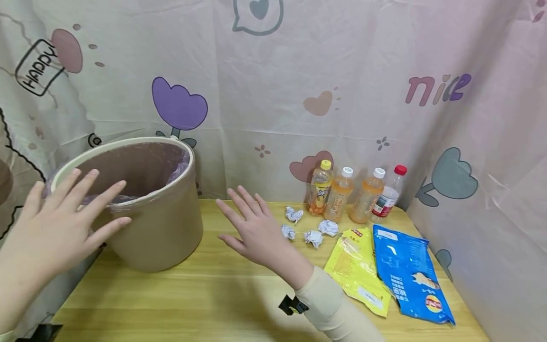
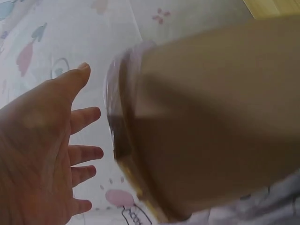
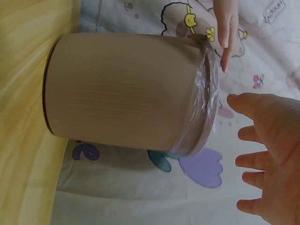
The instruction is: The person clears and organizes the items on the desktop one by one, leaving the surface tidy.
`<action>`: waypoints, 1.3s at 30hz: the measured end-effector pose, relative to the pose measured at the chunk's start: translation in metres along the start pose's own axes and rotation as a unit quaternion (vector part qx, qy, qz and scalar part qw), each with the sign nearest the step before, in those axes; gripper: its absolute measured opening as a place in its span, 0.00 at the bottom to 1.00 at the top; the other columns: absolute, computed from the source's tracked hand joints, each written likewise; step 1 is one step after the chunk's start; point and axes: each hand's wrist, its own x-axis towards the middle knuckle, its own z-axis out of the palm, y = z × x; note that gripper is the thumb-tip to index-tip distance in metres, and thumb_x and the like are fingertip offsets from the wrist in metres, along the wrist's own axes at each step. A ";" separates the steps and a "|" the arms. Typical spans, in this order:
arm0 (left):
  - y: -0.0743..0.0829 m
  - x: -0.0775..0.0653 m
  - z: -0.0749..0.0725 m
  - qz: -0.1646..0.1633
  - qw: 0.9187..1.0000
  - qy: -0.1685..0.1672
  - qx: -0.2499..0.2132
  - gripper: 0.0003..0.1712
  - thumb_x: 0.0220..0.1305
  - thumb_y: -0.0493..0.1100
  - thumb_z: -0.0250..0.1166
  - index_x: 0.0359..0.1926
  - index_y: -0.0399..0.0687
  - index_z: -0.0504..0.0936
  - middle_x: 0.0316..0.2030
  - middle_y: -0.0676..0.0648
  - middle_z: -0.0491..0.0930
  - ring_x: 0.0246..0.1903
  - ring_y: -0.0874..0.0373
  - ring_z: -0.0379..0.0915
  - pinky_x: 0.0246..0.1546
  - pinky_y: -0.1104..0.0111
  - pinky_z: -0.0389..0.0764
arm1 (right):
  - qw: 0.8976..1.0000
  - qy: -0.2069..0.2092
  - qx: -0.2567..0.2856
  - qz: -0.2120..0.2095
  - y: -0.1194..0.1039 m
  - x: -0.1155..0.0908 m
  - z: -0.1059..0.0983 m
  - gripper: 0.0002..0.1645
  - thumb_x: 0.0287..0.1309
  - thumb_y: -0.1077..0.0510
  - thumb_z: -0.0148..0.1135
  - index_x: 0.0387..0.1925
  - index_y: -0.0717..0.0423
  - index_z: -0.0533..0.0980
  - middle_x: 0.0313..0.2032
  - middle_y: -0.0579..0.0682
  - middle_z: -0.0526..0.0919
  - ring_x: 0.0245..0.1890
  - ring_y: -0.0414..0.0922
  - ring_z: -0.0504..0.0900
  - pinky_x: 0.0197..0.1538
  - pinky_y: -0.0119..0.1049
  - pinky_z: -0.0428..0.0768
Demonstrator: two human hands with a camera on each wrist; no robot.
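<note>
A beige trash bin (image 1: 154,237) with a clear plastic liner (image 1: 181,166) folded over its rim stands on the left of the wooden table. My left hand (image 1: 55,223) hovers with fingers spread in front of the bin's near rim, holding nothing; the left wrist view shows its palm beside the lined rim (image 2: 124,103). To the right of the bin, my right hand (image 1: 260,232) is raised over the table, fingers straight and apart, also holding nothing. Several crumpled paper balls (image 1: 314,238) lie just beyond its wrist. In the right wrist view the bin (image 3: 122,91) appears sideways.
Several plastic bottles (image 1: 337,197) stand at the back right against the printed curtain (image 1: 265,95). A yellow snack bag (image 1: 356,266) and a blue snack bag (image 1: 406,270) lie flat, slightly overlapping, near the table's right edge. A black strap device (image 1: 293,305) sits at my right cuff.
</note>
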 end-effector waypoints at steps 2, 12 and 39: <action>-0.008 -0.001 -0.001 -0.015 1.000 -0.014 0.003 0.43 0.63 0.68 0.56 0.75 0.67 0.54 0.74 0.36 0.52 0.78 0.46 0.25 0.69 0.34 0.31 | 1.000 -0.011 -0.009 -0.008 -0.003 0.010 -0.001 0.41 0.64 0.32 0.53 0.73 0.41 0.59 0.74 0.50 0.61 0.77 0.49 0.54 0.74 0.49 0.61; -0.050 0.008 0.013 -0.022 0.998 -0.055 -0.023 0.41 0.68 0.66 0.53 0.76 0.68 0.50 0.76 0.37 0.46 0.77 0.43 0.24 0.71 0.36 0.27 | 0.996 -0.078 -0.034 -0.033 -0.012 0.062 -0.003 0.40 0.68 0.30 0.43 0.76 0.37 0.53 0.76 0.45 0.56 0.78 0.45 0.49 0.77 0.45 0.55; -0.103 0.058 0.031 -0.151 0.953 -0.222 -0.140 0.52 0.70 0.72 0.36 0.75 0.42 0.26 0.61 0.08 0.22 0.62 0.14 0.13 0.55 0.22 0.36 | 0.979 -0.171 0.108 0.010 -0.021 0.162 0.047 0.34 0.73 0.33 0.30 0.74 0.35 0.55 0.76 0.38 0.54 0.78 0.37 0.44 0.77 0.37 0.52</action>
